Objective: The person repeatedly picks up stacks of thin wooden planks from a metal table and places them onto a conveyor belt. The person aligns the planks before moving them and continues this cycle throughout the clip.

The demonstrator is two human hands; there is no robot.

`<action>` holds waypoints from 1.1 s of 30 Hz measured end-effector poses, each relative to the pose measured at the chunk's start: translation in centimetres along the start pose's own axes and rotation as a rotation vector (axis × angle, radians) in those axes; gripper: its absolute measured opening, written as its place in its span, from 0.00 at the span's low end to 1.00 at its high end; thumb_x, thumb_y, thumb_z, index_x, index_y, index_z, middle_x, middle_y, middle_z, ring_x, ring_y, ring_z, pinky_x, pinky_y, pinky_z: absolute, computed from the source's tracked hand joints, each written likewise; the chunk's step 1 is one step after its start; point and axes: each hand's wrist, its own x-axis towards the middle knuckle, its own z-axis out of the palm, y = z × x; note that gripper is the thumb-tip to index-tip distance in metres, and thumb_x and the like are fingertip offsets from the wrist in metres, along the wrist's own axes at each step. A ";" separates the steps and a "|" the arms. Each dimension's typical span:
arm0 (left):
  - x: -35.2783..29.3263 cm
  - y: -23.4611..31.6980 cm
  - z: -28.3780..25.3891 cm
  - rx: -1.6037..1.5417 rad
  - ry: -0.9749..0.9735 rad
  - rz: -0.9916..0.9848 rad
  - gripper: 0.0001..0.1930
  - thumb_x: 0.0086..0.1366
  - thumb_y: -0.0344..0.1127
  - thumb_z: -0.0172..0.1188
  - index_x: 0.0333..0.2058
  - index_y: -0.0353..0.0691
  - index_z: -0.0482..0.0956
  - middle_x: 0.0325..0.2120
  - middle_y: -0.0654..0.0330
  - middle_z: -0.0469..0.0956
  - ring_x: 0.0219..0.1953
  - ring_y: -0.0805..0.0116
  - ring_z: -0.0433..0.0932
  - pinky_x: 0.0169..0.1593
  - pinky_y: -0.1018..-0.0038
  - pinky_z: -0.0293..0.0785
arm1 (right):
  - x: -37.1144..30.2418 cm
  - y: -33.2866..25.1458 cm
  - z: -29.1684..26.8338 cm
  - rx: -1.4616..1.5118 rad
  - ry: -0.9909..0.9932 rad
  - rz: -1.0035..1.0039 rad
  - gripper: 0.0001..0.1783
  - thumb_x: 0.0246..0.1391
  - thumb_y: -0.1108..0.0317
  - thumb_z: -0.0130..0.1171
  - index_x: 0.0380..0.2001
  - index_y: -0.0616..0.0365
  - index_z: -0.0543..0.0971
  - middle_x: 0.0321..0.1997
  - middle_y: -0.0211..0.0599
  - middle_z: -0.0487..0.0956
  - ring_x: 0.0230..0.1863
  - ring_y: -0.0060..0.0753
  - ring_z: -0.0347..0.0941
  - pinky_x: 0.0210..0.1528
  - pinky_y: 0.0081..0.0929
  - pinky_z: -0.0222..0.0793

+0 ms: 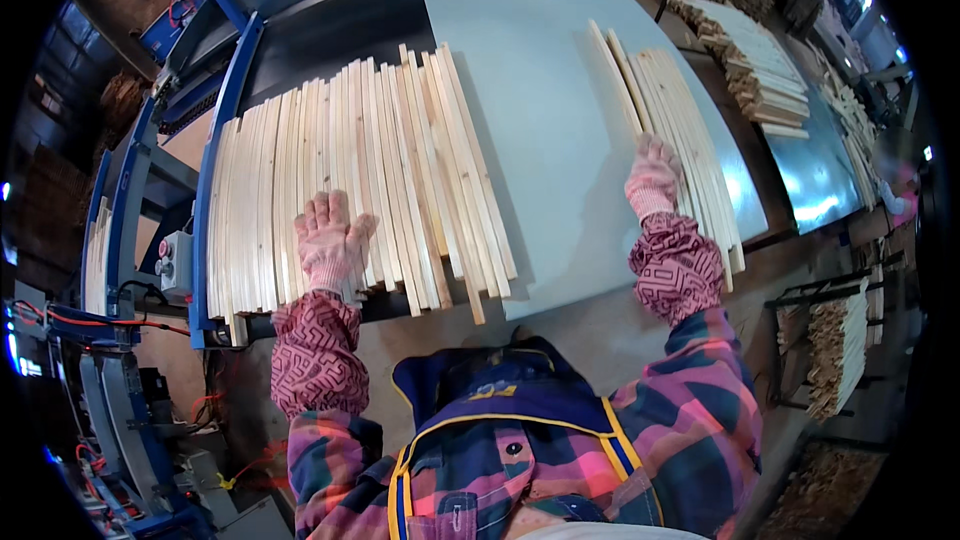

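Note:
My left hand, in a pale knit glove, lies flat with spread fingers on a wide row of light wooden strips. These strips lie side by side, their near ends uneven, across a dark belt and the left part of a pale metal table. On the table's right side is a smaller bundle of wooden strips. My gloved right hand is at that bundle's left edge, fingers bent and close together over a wooden strip standing slightly apart from the others. The fingertips are partly hidden.
A blue machine frame borders the row on the left, with a grey control box and cables. Stacked strips lie on another metal table at right. A rack holds more wood. Another person is at the far right.

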 end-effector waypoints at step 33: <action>-0.9 -4.4 -0.5 -0.815 0.094 -0.001 0.38 0.60 0.62 0.51 0.62 0.45 0.61 0.61 0.54 0.61 0.64 0.57 0.56 0.66 0.65 0.50 | 1.6 -2.2 1.9 1.202 -0.162 -0.172 0.32 0.50 0.51 0.54 0.50 0.67 0.72 0.56 0.50 0.71 0.58 0.41 0.66 0.61 0.31 0.59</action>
